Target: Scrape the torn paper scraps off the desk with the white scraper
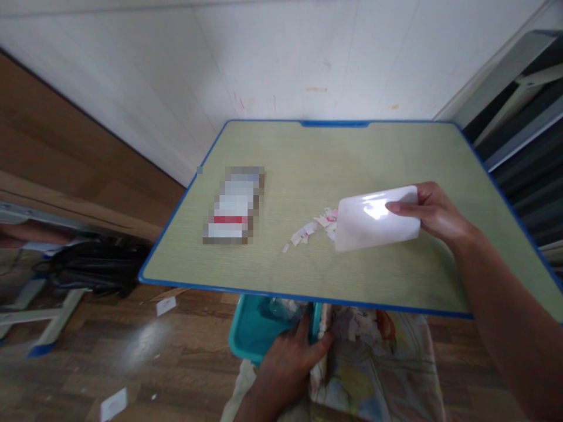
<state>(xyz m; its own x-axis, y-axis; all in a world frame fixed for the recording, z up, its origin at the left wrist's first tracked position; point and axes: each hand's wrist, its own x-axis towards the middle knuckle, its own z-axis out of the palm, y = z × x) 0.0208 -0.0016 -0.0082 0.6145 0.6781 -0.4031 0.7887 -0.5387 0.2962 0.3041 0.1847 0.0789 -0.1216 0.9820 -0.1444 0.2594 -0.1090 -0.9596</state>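
Many paper bits (303,232) lie left of the right hand (438,214), by the shiny white card (373,225) it pinches, while the left hand (288,358) is at a blue-green tub (248,328), its grip too hidden to tell.

On the table (352,158), paper scraps (303,233) lie between a flat object (235,205) at left and the sheet (363,228) in the right hand (433,211); behind stands a wall (281,64), below the front edge a basin (246,331).
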